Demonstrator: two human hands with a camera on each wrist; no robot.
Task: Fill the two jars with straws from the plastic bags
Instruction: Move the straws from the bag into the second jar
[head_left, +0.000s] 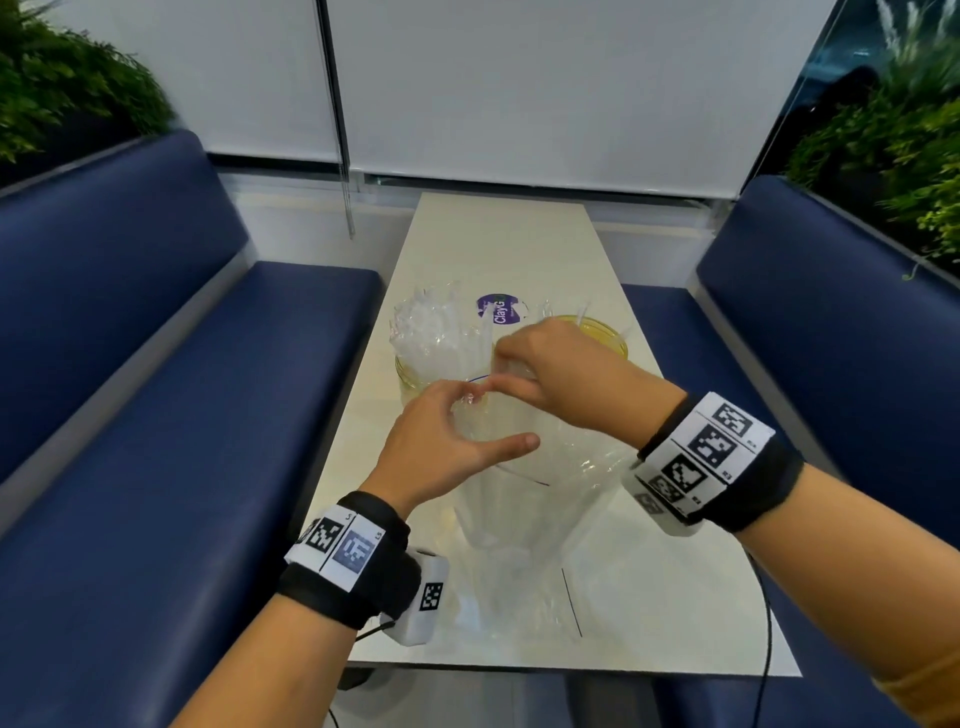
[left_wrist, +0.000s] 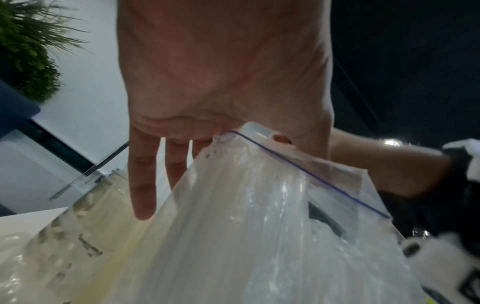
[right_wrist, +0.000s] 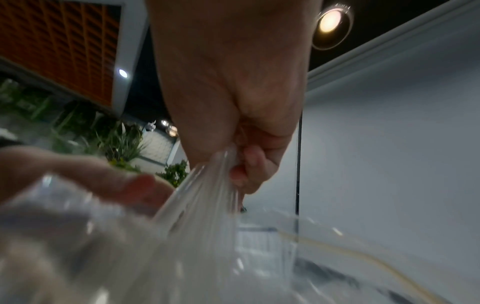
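A clear zip plastic bag (head_left: 519, 519) stands on the table in front of two yellowish glass jars. My left hand (head_left: 498, 415) pinches the bag's mouth at its blue zip line between thumb and index finger, and its other fingers (left_wrist: 141, 185) hang straight. My right hand (head_left: 511, 366) is at the bag's mouth, with its fingers curled round a bundle of clear straws (right_wrist: 207, 185). The left jar (head_left: 410, 382) is packed with straws (head_left: 431, 332). The right jar (head_left: 608, 338) is partly hidden behind my right hand and holds a few straws.
The narrow white table (head_left: 498, 234) runs away from me between two blue benches (head_left: 156, 415). A round purple label (head_left: 498, 306) lies behind the jars. The bag's lower part spreads over the near end of the table. Plants stand at both far corners.
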